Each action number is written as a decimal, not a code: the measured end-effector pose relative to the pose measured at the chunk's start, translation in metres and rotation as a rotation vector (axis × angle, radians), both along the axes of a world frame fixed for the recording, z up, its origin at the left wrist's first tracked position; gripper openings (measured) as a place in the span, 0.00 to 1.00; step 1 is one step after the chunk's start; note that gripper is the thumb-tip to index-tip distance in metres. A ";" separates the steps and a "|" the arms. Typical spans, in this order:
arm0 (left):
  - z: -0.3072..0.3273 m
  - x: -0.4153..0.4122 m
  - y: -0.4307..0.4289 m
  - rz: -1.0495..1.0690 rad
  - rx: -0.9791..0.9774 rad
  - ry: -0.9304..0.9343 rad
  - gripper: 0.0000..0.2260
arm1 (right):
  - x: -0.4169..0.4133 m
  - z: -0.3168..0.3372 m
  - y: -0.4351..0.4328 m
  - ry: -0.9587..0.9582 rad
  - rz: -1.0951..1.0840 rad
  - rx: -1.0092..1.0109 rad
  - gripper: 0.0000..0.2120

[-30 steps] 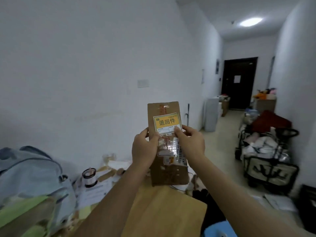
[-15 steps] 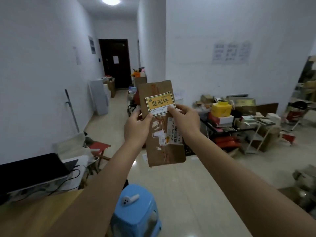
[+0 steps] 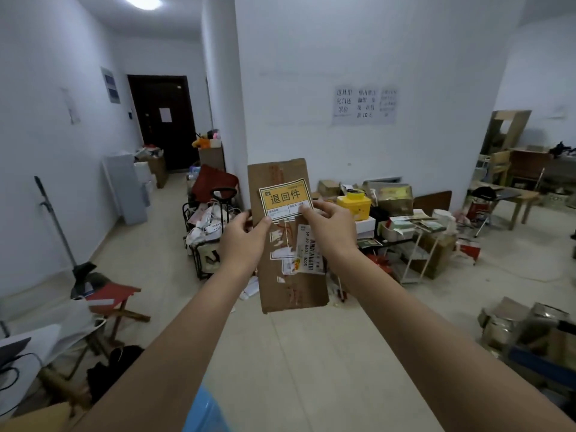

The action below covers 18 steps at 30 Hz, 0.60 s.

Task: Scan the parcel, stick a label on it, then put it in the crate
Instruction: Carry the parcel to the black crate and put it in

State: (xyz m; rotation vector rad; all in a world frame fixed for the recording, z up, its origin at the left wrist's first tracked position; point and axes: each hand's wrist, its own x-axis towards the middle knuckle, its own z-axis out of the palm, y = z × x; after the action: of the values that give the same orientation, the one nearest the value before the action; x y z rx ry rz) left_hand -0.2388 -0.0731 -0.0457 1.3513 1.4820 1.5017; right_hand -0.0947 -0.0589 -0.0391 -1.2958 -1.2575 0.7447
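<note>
I hold a flat brown cardboard parcel (image 3: 286,285) upright at arm's length in mid-air. A yellow and white label (image 3: 284,198) with black characters sits on its upper half, and a white barcode sticker (image 3: 310,254) lies lower right. My left hand (image 3: 243,241) grips the parcel's left edge, thumb on the front by the label's lower left corner. My right hand (image 3: 333,226) grips the right edge, with its fingertips pressing on the label's lower right corner. No crate is clearly visible.
A loaded trolley (image 3: 208,235) and boxes on low shelves (image 3: 405,226) stand behind the parcel. A yellow container (image 3: 353,205) sits among them. At left are a red stool (image 3: 115,300) and a broom (image 3: 56,226); cartons (image 3: 530,332) lie at right.
My view has swung right, away from the wooden desk and bag, toward the open room. The parcel stays gripped in both hands, held out in front.
</note>
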 end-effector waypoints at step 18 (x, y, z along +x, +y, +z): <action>-0.011 0.105 0.138 -0.041 0.019 0.007 0.07 | 0.108 -0.009 0.117 0.047 0.047 -0.027 0.19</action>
State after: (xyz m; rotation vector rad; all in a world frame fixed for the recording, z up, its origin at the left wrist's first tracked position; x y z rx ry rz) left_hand -0.1341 0.0653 -0.0571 1.3910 1.4396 1.4897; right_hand 0.0134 0.0583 -0.0485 -1.2671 -1.2473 0.8235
